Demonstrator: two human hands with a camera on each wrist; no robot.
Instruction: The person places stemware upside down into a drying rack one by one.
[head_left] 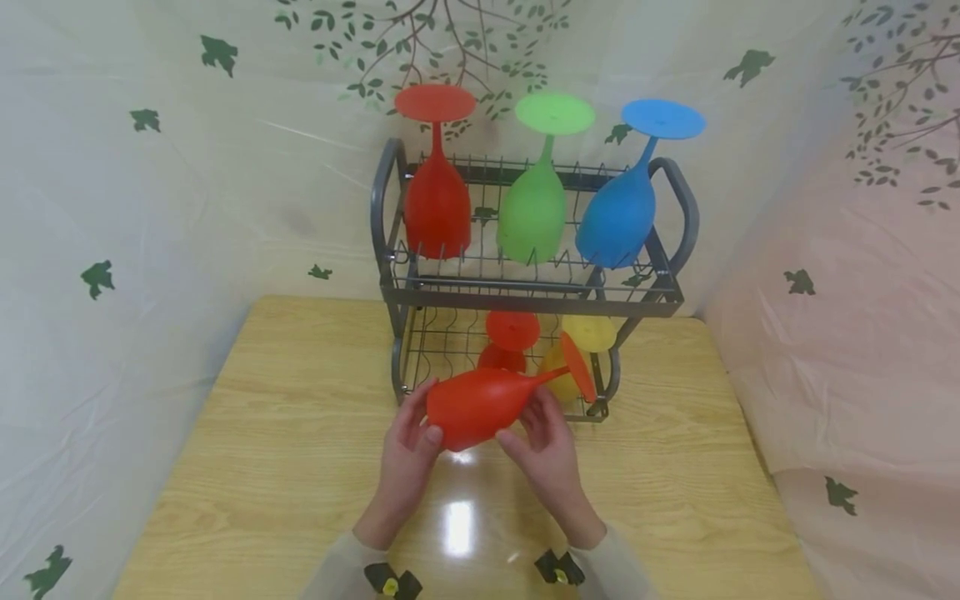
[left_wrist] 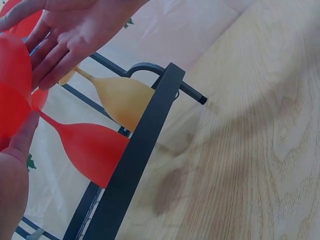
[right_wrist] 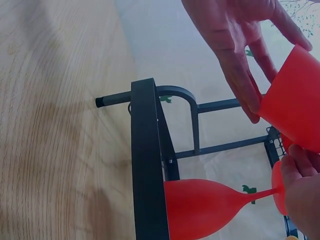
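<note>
A red plastic wine glass [head_left: 480, 407] lies sideways between both hands, above the table in front of the rack. Its base points right and tilts up; its rim faces left. My left hand [head_left: 407, 460] holds the rim end, thumb on the near side. My right hand [head_left: 549, 458] holds the bowl close to the stem, fingers behind it and thumb at its lower near side. Behind them, on the lower tier of the dark dish rack [head_left: 525, 298], stand another red wine glass [left_wrist: 92, 152] and a yellow one [left_wrist: 124, 97], both upside down.
On the upper tier, a red glass [head_left: 437, 200], a green glass [head_left: 534, 212] and a blue glass [head_left: 618, 218] stand upside down in a row. The rack rests at the back of a wooden table [head_left: 300, 417]. Leaf-patterned sheeting [head_left: 322, 208] surrounds the table.
</note>
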